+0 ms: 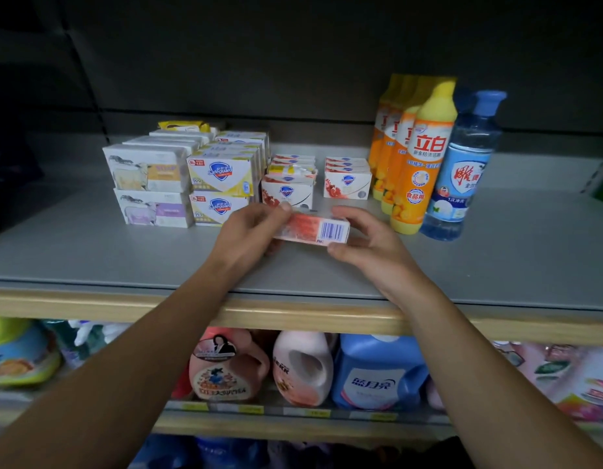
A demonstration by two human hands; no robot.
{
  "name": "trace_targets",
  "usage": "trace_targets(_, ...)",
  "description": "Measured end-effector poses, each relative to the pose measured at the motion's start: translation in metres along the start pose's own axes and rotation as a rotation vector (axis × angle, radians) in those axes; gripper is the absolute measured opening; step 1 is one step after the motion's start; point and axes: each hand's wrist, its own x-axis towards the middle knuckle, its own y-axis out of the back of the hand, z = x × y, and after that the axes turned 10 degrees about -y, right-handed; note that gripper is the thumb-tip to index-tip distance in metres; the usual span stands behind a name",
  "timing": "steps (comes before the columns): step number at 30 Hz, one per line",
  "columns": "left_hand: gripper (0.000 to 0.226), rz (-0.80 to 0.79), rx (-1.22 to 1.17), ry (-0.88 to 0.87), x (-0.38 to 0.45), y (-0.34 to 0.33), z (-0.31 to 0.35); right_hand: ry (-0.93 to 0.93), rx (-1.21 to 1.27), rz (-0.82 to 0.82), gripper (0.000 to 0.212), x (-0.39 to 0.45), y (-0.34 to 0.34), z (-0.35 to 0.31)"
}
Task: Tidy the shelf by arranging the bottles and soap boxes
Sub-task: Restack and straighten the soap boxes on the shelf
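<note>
A red-and-white soap box with its barcode side up is held just above the grey shelf. My left hand grips its left end and my right hand grips its right end. Behind it stand two rows of red-and-white Safeguard soap boxes. Left of them are stacked yellow Safeguard boxes and white sheep-print soap boxes. To the right stand orange dish-soap bottles in a row and a clear blue-capped bottle.
The shelf's wooden front edge runs below my wrists. The lower shelf holds detergent jugs: a pink one, a blue one and an orange-pink one. A dark back panel closes the shelf behind.
</note>
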Motion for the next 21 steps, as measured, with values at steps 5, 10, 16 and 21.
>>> trace_targets(5,0.073,0.003,0.145,0.037,-0.0037,0.0030,0.0030,-0.100,0.151,0.084,0.030,-0.0017,-0.0059,-0.0079)
trace_targets(10,0.075,0.040,0.189,0.060,-0.0050,-0.0003,0.0040,-0.152,0.110,0.142,0.046,-0.0008,-0.0064,-0.0100)
trace_targets(16,0.049,-0.037,0.044,0.016,-0.0058,0.0023,0.0059,-0.071,0.174,0.034,0.019,-0.0009,-0.0017,-0.0064)
trace_targets(21,0.020,-0.022,-0.146,-0.009,-0.0047,0.0027,0.0072,0.004,-0.008,-0.007,0.042,-0.0036,-0.0036,-0.0038)
